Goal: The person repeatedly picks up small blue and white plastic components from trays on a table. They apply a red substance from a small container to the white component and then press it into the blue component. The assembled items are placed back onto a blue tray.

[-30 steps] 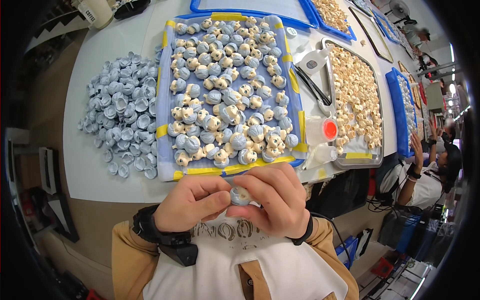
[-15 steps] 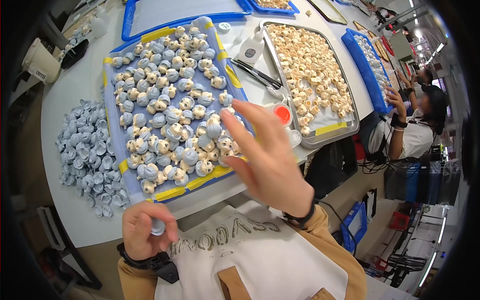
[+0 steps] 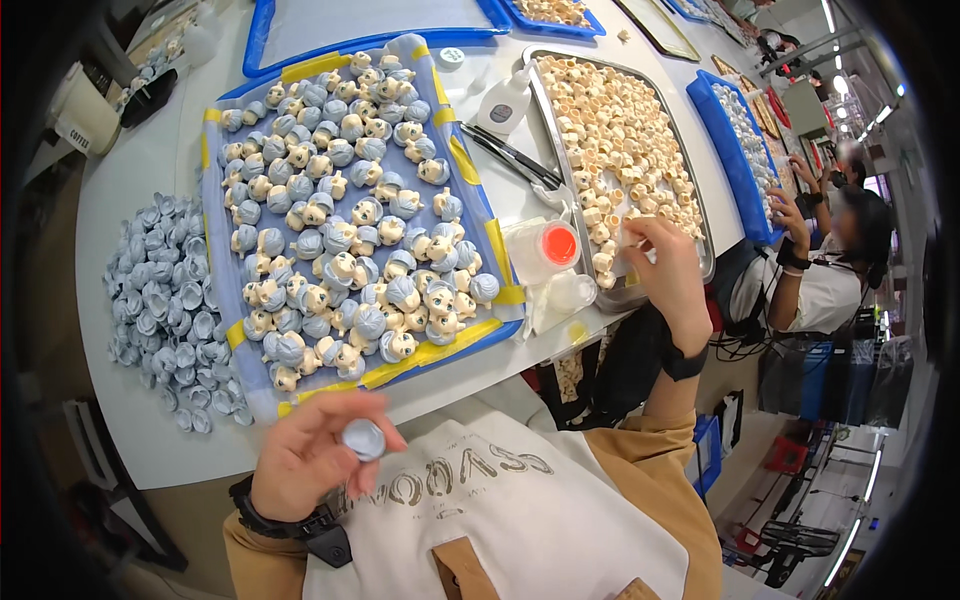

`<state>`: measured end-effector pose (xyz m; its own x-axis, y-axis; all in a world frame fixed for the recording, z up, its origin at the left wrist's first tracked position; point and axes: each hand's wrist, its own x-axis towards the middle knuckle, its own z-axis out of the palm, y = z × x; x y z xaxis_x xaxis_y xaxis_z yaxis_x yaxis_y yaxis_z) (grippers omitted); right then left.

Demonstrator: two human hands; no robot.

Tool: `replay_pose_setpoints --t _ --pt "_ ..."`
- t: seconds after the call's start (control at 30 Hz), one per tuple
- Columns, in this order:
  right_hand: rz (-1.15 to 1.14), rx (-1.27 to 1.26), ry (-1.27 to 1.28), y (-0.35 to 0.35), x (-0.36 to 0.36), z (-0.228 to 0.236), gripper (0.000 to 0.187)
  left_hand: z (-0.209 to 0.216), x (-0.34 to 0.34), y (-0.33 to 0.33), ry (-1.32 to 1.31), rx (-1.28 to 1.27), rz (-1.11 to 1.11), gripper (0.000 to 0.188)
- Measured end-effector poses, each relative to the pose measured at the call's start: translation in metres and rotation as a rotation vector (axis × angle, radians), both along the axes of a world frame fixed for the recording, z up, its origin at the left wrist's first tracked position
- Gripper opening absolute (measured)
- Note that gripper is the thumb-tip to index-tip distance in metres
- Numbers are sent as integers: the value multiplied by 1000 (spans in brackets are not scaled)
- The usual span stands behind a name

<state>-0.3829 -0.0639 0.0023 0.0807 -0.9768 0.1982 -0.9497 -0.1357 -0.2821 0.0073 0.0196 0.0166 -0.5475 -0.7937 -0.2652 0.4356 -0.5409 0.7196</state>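
Near my chest my left hand [image 3: 305,462] is closed around a small blue-grey cup-shaped doll hair piece [image 3: 363,440], its hollow side showing. My right hand [image 3: 672,278] is over the near end of a metal tray [image 3: 708,235], thumb and fingers pinched together among beige hollow doll head pieces [image 3: 615,115]. What sits between those fingertips is too hidden to name. Between the hands, a cloth-lined blue tray [image 3: 508,332] carries many doll heads [image 3: 340,235] with blue-grey hair. On the left, loose hair pieces [image 3: 165,300] lie in a heap.
Between the trays stand a jar with a red-orange top [image 3: 558,245], a small clear cup [image 3: 571,292], a white squeeze bottle [image 3: 503,105] and black tweezers [image 3: 510,152]. A beige cup [image 3: 85,110] is at far left. Another person [image 3: 820,260] works at right beside a blue bin [image 3: 735,150].
My right hand has moved right, from above the doll heads to the metal tray, and its fingers have come together. My left hand has turned and risen slightly, showing the hair piece more fully.
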Motion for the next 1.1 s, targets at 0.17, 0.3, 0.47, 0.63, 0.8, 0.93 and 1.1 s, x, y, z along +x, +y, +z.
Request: replay_pose_setpoints --t 0.17,0.3,0.47,0.63,0.8,0.93,1.1 --pt "347 -116 -407 54 90 72 21 9 -8 -7 -69 48 -92 32" --pt "960 -97 -655 52 165 40 36 11 -11 -3 -26 29 -222 28" --pt "921 -62 -647 51 179 33 30 -7 9 1 -96 36 -352 25" --pt "902 -54 -716 49 168 39 33 1 1 -2 -130 -46 -231 27" --pt "219 -263 -400 29 109 65 27 0 -1 -3 -63 -23 49 36" --pt "255 -72 -205 0 90 60 17 0 -1 -3 -23 23 55 39" --pt "286 13 -138 -5 87 50 15 -2 -3 -3 -89 -52 110 39"
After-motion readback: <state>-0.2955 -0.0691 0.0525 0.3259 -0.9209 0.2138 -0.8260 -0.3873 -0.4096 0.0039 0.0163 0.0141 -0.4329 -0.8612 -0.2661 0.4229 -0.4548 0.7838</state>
